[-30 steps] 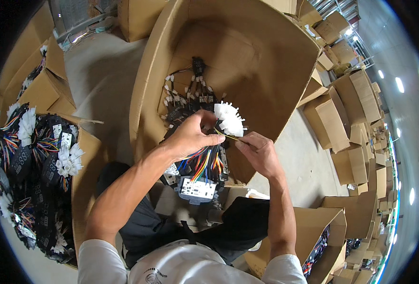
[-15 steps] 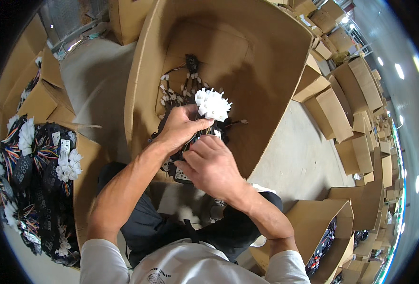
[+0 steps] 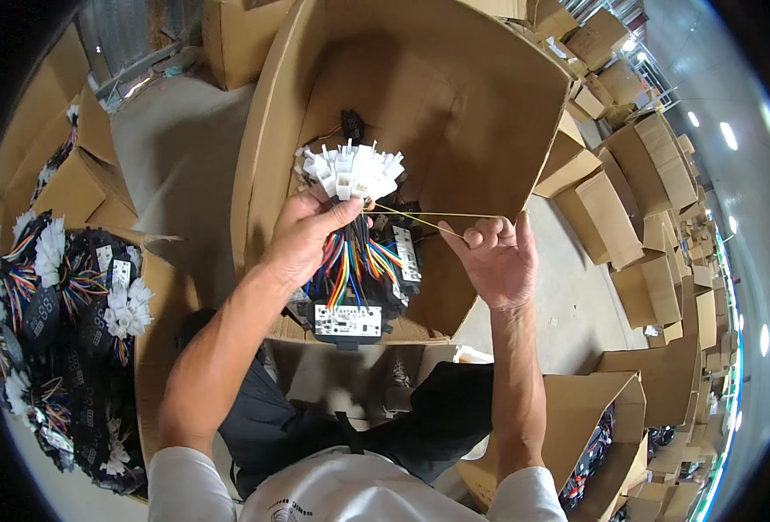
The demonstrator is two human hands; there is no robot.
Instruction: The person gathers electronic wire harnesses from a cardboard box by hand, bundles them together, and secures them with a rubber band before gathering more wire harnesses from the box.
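Note:
My left hand (image 3: 311, 230) is closed round the necks of a wire bundle (image 3: 350, 257) just below its cluster of white plug connectors (image 3: 354, 170). Coloured wires fan down from the grip to several dark modules with white circuit boards (image 3: 347, 320), over the near side of a large cardboard box (image 3: 402, 78). My right hand (image 3: 500, 261), to the right, has a thin yellow rubber band (image 3: 441, 215) stretched between its fingers and the bundle. The band's far end passes round the wires by my left thumb, partly hidden by it.
A cardboard box at left (image 3: 163, 348) holds many bundled modules (image 3: 71, 348) with white connectors. A dark part (image 3: 352, 124) lies deeper in the large box. An open carton (image 3: 594, 391) with wired parts stands at lower right, and stacked cartons (image 3: 607, 213) line the right side.
My right hand has moved right, away from the bundle, drawing the rubber band out long. My left hand has shifted slightly left, and the wires and circuit boards below now show.

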